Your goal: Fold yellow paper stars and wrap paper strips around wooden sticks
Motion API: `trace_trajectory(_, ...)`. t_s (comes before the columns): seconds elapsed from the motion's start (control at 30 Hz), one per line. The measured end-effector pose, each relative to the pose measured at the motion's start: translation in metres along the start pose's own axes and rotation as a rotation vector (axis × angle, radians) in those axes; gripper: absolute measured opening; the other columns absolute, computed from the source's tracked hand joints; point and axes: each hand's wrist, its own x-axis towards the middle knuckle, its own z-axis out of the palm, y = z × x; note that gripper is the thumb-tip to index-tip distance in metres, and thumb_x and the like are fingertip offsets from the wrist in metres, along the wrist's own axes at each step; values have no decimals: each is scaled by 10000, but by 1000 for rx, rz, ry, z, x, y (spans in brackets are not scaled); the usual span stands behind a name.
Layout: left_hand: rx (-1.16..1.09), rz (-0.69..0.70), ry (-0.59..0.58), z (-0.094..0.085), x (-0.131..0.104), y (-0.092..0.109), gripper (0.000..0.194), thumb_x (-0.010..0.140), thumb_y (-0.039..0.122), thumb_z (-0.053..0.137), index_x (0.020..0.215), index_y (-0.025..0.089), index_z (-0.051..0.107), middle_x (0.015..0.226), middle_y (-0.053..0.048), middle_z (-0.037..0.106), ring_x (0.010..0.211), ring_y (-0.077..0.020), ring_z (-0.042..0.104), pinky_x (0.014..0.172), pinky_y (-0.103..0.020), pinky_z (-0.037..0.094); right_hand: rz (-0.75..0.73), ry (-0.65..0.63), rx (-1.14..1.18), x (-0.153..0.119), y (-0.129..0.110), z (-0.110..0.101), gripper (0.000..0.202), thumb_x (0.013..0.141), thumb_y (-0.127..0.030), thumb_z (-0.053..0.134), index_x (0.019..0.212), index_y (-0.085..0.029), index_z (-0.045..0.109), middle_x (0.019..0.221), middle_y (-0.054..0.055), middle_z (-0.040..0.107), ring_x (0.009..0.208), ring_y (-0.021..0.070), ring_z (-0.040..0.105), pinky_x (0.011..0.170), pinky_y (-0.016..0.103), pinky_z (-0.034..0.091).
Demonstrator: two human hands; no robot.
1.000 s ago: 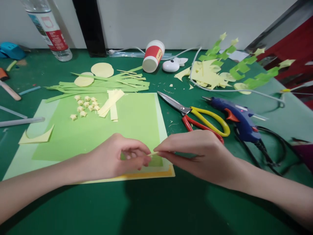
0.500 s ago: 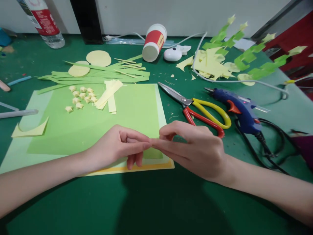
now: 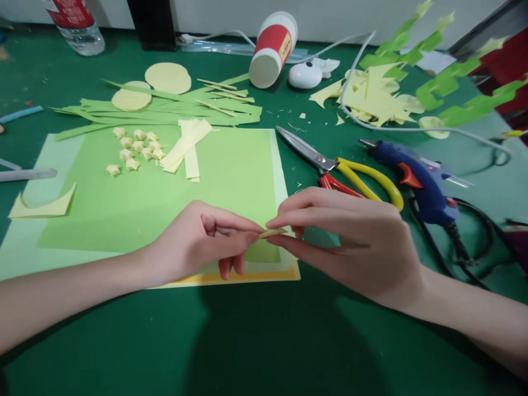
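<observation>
Between my hands is a small folded piece of pale yellow paper [image 3: 273, 233]. My left hand [image 3: 210, 234] pinches its left end between thumb and fingertips. At its right end, the thumb and fingers of my right hand [image 3: 350, 236] close around the paper. Both hands are over the front right part of the light green sheets [image 3: 165, 209]. Several small yellow paper stars [image 3: 138, 146] lie on the sheets at the back left. Beside them are crossed pale yellow strips [image 3: 190, 147].
Scissors [image 3: 317, 159] and a blue glue gun [image 3: 431, 181] lie to the right. Green strips [image 3: 165, 113], a tipped paper cup [image 3: 274, 49], yellow scraps [image 3: 371, 96] and a white cable [image 3: 412, 128] are farther back. A bottle [image 3: 82, 33] stands at the back left.
My right fingers have spread a little and moved right, and the folded yellow paper now shows between my hands. The view has shifted, so the table items appear higher.
</observation>
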Motion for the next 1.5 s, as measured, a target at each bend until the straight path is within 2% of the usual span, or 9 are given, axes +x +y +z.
trace_trajectory(0.3, 77, 133, -14, 1, -3, 1, 198, 804, 133, 506, 880, 166, 685, 577, 15, 662, 403, -53, 566, 415, -121, 489, 71, 8, 55, 0, -9, -7, 140, 718, -35, 614, 733, -173, 599, 674, 12, 618, 587, 87, 576, 466, 188, 459)
trace_trajectory(0.4, 261, 281, 13, 1, -5, 1, 206, 810, 145, 504, 943, 136, 661, 674, -17, 699, 435, -60, 581, 443, -136, 508, 72, 30, 45, -1, -9, -6, 153, 718, -41, 613, 739, -189, 586, 669, -3, 612, 569, 87, 572, 460, 190, 462)
trace_trajectory(0.57, 764, 676, 213, 2, -7, 0, 145, 747, 160, 615, 864, 108, 683, 647, -33, 709, 438, -58, 564, 446, -124, 452, 94, 53, 77, -2, -10, -3, 175, 710, -29, 611, 739, -197, 572, 663, -9, 607, 573, 96, 579, 481, 197, 483)
trace_trajectory(0.7, 937, 774, 221, 2, -9, 1, 141, 781, 150, 586, 871, 83, 671, 601, -25, 698, 440, -53, 572, 455, -127, 420, 102, 52, 51, -1, -13, -3, 173, 709, -27, 608, 736, -194, 569, 666, -5, 609, 564, 90, 573, 474, 181, 487)
trace_trajectory(0.97, 1107, 903, 220, 0, -11, 0, 187, 858, 198, 472, 921, 141, 638, 627, -8, 706, 487, -94, 614, 453, -192, 409, 80, 52, 32, -4, -16, -3, 159, 695, -23, 622, 740, -168, 575, 694, 12, 613, 615, 99, 604, 501, 179, 507)
trace_trajectory(1.1, 825, 665, 157, 2, -10, 1, 135, 793, 148, 550, 858, 144, 667, 661, -13, 711, 492, -86, 621, 464, -147, 452, 73, 32, 55, -3, -13, -4, 150, 701, -25, 619, 742, -161, 573, 674, 11, 604, 604, 89, 590, 495, 173, 496)
trace_trajectory(1.23, 306, 267, -57, 3, -8, 5, 190, 834, 184, 482, 909, 128, 648, 779, -28, 713, 527, -91, 645, 462, -139, 509, 51, 18, 85, -2, -8, -3, 131, 719, -23, 605, 746, -148, 577, 671, 12, 599, 598, 68, 572, 501, 151, 486)
trace_trajectory(1.3, 150, 117, -136, 1, -6, 6, 208, 848, 214, 457, 905, 144, 645, 799, -20, 710, 461, -73, 615, 422, -143, 499, 26, 5, 71, -2, -6, -2, 118, 723, -29, 606, 745, -143, 583, 686, 21, 606, 622, 70, 582, 516, 145, 492)
trace_trajectory(1.5, 87, 6, -152, -1, -4, 7, 191, 818, 183, 487, 888, 169, 664, 660, 18, 683, 331, -23, 436, 318, -117, 376, -178, -12, -96, -4, -3, -2, 111, 693, -23, 641, 744, -118, 616, 709, 59, 642, 649, 83, 607, 620, 144, 520)
